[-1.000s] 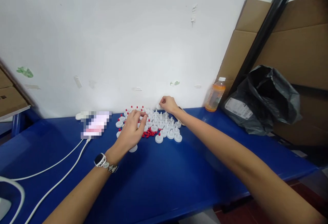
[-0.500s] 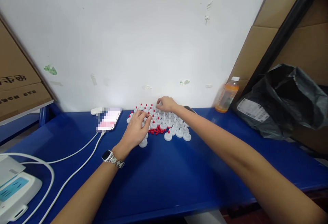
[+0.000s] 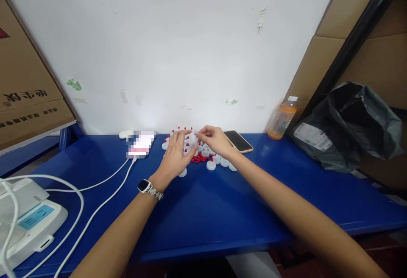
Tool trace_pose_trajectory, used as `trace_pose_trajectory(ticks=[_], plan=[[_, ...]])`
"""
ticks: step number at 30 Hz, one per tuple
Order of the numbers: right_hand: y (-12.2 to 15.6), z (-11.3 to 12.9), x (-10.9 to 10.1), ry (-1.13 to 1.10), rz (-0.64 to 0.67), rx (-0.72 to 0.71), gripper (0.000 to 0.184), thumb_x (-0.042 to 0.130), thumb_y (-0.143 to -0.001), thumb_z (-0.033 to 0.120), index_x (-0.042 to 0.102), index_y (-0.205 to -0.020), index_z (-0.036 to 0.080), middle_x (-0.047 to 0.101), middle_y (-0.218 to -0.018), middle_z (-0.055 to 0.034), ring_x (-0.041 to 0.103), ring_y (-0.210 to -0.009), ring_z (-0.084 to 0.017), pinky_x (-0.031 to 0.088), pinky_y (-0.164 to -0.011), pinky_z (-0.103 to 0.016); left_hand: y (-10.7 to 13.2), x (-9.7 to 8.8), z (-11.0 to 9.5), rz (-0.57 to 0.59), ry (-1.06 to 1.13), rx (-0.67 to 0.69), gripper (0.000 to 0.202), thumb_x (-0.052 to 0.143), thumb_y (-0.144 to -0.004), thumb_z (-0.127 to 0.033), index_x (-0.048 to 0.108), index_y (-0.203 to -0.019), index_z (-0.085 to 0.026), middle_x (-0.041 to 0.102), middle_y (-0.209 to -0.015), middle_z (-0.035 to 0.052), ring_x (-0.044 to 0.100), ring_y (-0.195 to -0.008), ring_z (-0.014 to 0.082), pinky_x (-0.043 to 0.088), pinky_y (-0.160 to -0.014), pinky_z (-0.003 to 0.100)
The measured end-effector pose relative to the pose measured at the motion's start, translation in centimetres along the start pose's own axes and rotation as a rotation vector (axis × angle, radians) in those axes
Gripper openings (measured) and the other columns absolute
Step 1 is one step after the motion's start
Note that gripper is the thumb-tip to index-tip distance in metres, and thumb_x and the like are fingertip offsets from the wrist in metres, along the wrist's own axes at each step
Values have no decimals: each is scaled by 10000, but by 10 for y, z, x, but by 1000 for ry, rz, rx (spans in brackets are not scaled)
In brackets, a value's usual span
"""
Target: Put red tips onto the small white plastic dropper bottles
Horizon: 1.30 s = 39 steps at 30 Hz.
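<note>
My left hand (image 3: 177, 153) reaches over the left side of a group of white round nozzle caps (image 3: 211, 165); its fingers are apart and nothing shows in its grip. Close beside it, my right hand (image 3: 214, 139) has thumb and fingertips pinched at a whitish translucent cap (image 3: 193, 138), raised between the two hands. Many of the caps at the left and back carry small red tips (image 3: 185, 128). Loose red tips (image 3: 199, 158) lie in a pile in front of the group. My hands hide part of the caps.
A pale-framed phone (image 3: 239, 141) lies right of the caps. Another phone (image 3: 142, 144), partly blurred, has a white cable on the left. A power strip (image 3: 34, 223), orange drink bottle (image 3: 282, 118), black plastic bag (image 3: 352, 125) and cardboard box (image 3: 32, 79) stand around on the blue table (image 3: 216, 214).
My right hand has come back from the caps toward my left hand, now with a whitish cap at its fingertips. My left hand's fingers have spread and lifted slightly. The view has shifted a little.
</note>
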State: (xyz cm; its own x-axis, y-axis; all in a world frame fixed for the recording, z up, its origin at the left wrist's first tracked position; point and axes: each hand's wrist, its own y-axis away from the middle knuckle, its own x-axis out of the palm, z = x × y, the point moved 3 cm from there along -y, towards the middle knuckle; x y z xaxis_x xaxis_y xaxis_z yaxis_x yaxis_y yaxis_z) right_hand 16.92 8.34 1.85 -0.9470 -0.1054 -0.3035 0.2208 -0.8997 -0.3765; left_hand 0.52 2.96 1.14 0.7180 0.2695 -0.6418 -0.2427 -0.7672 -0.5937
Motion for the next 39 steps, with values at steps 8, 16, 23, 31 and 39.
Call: trace_pose_trajectory(ticks=[8,16,23,31,39], plan=[[56,13,0,575,0,-283,163,580,-906,329,695,-918,215,673,-946,-63,572,-941,-230,397,-859,-396,10,-8,2,158,105,-48,416,351,-1007,-461,535,-1268,-195,631,-1063,86,597,-999,225,479,-922,396],[60,5,14,1062,257,-389,166,628,-908,353,717,-955,220,611,-1014,-104,470,-1015,-277,320,-888,-448,11,-6,6,172,68,-66,421,330,-1007,-468,563,-1221,-189,635,-1060,84,580,-982,227,459,-912,400],[54,5,7,625,116,-283,152,597,-915,321,671,-857,202,683,-934,-66,563,-963,-235,379,-887,-418,10,-6,3,154,80,-69,413,326,-1010,-470,546,-1226,-196,624,-1154,97,580,-1055,233,447,-961,407],[49,4,7,-379,-125,61,369,761,-721,524,640,-796,184,686,-693,-10,583,-603,-127,448,-598,-257,13,-2,-11,114,191,-138,413,275,-1020,-486,519,-1221,-219,641,-1029,73,600,-997,221,459,-953,411],[54,8,16,-542,-175,109,394,826,-642,498,614,-743,182,656,-638,7,509,-525,-96,397,-521,-239,16,2,-21,96,278,-152,411,267,-1023,-511,529,-1158,-224,636,-1076,61,594,-1034,201,456,-976,377]])
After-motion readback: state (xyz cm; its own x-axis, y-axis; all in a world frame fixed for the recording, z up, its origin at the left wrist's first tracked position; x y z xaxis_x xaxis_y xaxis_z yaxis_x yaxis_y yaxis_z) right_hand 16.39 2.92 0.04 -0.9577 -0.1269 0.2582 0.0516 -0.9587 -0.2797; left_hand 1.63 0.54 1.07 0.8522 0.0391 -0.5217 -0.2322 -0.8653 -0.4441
